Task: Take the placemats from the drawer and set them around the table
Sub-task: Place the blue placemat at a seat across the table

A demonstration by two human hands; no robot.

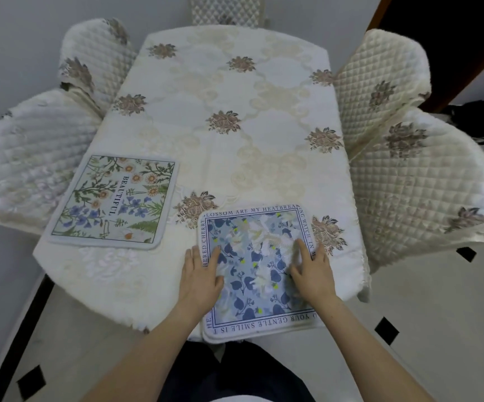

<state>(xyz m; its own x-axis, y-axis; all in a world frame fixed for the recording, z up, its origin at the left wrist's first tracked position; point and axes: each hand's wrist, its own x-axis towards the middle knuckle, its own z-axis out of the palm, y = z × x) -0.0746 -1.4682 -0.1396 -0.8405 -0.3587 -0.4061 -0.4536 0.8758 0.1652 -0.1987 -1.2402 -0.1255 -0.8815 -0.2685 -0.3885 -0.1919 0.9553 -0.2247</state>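
At the table's point(235, 91) near edge, both hands lay flat and open on the blue mat point(256, 271), left hand point(201, 275) on its left side, right hand point(311, 269) on its right, floral mat point(113, 198) already placed well left.

**Where things lie around you**

You stand at the near end of the surface point(235, 111). One placemat point(113, 201) lies on it to your left, by the near left chair point(26, 152). A second placemat point(258, 274) lies before you, overhanging the near edge, with your left hand point(201, 278) and right hand point(311, 272) resting on it. Two chairs flank each side.
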